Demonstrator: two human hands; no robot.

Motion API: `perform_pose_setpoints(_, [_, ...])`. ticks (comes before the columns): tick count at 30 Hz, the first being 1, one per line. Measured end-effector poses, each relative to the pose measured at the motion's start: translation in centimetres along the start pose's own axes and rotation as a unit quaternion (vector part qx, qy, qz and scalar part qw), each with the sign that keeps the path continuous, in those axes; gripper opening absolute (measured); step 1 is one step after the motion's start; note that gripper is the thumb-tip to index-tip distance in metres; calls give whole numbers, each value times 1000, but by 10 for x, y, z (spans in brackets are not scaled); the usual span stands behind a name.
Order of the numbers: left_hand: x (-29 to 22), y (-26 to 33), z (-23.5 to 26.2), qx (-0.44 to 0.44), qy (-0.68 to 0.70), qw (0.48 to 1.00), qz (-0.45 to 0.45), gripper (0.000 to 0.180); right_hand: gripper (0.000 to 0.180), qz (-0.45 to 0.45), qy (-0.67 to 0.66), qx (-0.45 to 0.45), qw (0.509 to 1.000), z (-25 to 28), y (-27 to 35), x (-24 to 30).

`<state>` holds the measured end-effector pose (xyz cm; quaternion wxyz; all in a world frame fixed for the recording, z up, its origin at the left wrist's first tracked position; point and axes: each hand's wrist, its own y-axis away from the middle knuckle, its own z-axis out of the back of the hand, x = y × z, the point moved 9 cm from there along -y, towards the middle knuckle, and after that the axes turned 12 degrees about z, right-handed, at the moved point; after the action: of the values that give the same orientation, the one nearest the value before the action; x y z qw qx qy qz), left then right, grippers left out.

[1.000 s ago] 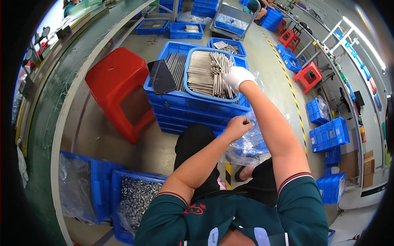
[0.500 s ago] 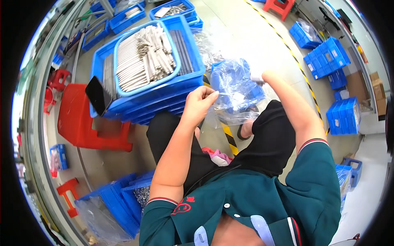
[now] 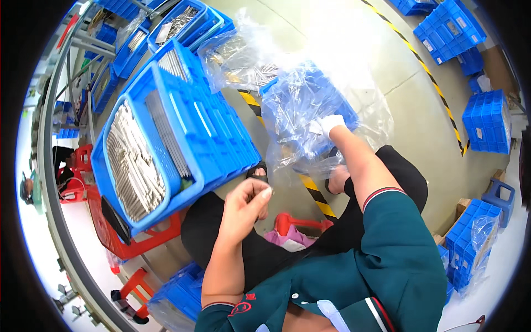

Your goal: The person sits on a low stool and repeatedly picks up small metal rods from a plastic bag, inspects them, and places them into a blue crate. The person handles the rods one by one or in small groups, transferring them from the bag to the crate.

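Note:
My left hand is bare and closed, thumb against curled fingers, above my left knee. Whatever it may pinch is too small to make out. My right hand, in a white glove, reaches into the clear plastic bag that lines a blue crate on the floor before me. Its fingers are hidden by glare and film. A few thin metal pieces show through the plastic. To the left, a light-blue basket full of slim silvery metal strips sits in the top crate of a blue stack.
A black flat device leans on the stack's near side, by a red stool. Beyond lie another clear bag with metal parts and more blue crates. Yellow-black tape crosses the floor; blue crates stand right.
My left hand has drawn back from the bag toward my lap. My right hand has moved from the crate's right side in over the bag. The view has shifted, and the basket appears turned.

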<state>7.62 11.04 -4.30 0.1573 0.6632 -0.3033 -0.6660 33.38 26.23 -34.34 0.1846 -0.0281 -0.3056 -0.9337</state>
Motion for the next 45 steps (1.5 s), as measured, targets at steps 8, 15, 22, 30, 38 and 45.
perform_pose_setpoints(8, [17, -22, -3, -9, -40, 995, 93, 14, 22, 109, 66, -207, 970, 32, -125, 19])
perform_pose_setpoints(15, [25, -39, 8, -9, -52, 985, 165, 16, 36, 106, -195, -326, 919, 40, -206, -20])
perform_pose_setpoints(22, [24, -49, 9, -2, -58, 979, 193, 16, 31, 118, -114, -395, 904, 43, -208, -15])
perform_pose_setpoints(30, [19, -45, 10, 3, -62, 984, 168, 15, 28, 13, -117, -91, 989, 14, -177, -26])
perform_pose_setpoints(38, [17, -39, 3, 7, -70, 989, 133, 20, 28, -31, -211, -85, 973, -5, -132, 29])
perform_pose_setpoints(45, [18, -42, -5, 1, -54, 991, 121, 14, 23, -20, -202, -137, 969, 3, -129, 54])
